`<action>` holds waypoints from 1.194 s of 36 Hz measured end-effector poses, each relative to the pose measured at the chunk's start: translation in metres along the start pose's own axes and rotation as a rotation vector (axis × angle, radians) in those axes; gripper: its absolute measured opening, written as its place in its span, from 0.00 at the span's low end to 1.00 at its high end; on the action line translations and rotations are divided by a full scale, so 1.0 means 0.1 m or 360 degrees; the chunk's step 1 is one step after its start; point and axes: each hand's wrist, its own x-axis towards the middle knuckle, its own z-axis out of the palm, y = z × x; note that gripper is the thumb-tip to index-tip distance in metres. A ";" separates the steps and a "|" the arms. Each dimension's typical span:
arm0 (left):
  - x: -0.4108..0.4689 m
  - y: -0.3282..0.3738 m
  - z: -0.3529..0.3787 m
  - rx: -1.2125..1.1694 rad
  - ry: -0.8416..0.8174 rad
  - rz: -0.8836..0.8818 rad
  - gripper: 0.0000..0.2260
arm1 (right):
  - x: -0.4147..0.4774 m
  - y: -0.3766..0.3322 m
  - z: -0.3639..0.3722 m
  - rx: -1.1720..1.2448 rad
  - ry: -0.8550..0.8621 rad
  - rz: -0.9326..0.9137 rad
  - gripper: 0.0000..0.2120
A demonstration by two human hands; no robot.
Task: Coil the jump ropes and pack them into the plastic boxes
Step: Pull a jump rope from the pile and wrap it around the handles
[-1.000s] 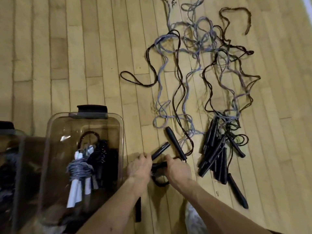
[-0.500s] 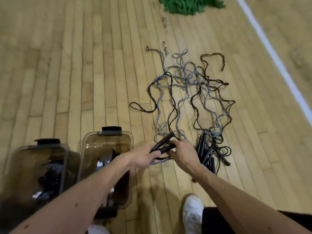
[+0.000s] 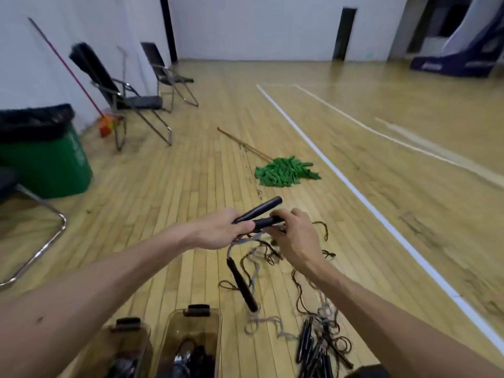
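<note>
My left hand (image 3: 218,230) grips two black jump rope handles (image 3: 259,210) raised at chest height. My right hand (image 3: 296,236) pinches the end of the lower handle and its rope. Grey and black ropes hang down from both hands; a third black handle (image 3: 242,284) dangles in them. The tangled pile of ropes and black handles (image 3: 316,347) lies on the wooden floor at the lower right. Two clear brown plastic boxes (image 3: 191,326) (image 3: 128,334) stand open at the bottom, with coiled ropes inside.
A green mop (image 3: 283,171) lies on the floor ahead. Two folding chairs (image 3: 128,96), a broom (image 3: 105,124) and a green bin (image 3: 46,159) stand along the left wall. Another chair's frame (image 3: 41,249) is at the far left. White court lines (image 3: 354,186) run on the right.
Both hands have risen from the floor with the handles, lifting ropes off the pile. The view has tilted up from the floor to the hall.
</note>
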 end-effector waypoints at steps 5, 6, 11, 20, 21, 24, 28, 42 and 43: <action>-0.59 0.82 -0.68 0.0097 0.0157 0.0105 0.15 | 0.04 -0.65 -0.90 0.0060 0.0179 -0.0165 0.17; -0.74 1.02 -0.83 0.0128 0.0183 0.0127 0.15 | 0.02 -0.80 -1.14 0.0065 0.0202 -0.0205 0.18; -1.34 1.70 -1.41 0.0083 0.0272 0.0184 0.18 | -0.07 -1.34 -2.04 0.0150 0.0308 -0.0420 0.20; -2.14 2.54 -2.08 -0.0454 0.0470 0.0298 0.22 | -0.32 -1.99 -3.10 0.0628 0.0207 -0.0720 0.33; -2.18 2.58 -2.07 -0.0498 0.0468 0.0302 0.22 | -0.35 -2.01 -3.14 0.0579 0.0206 -0.0740 0.33; -2.25 2.64 -1.98 -0.0659 0.0424 0.0251 0.22 | -0.43 -2.02 -3.22 0.0382 0.0214 -0.0780 0.33; -2.25 2.52 -1.77 -0.0927 0.0293 0.0097 0.21 | -0.57 -1.92 -3.17 0.0018 0.0151 -0.0801 0.20; -1.74 1.38 -0.41 -0.1038 -0.0010 -0.0224 0.17 | -1.15 -0.84 -2.18 0.0394 -0.0362 -0.0550 0.09; -1.70 1.28 -0.28 -0.0990 0.0017 -0.0243 0.17 | -1.22 -0.76 -2.09 0.0452 -0.0408 -0.0505 0.07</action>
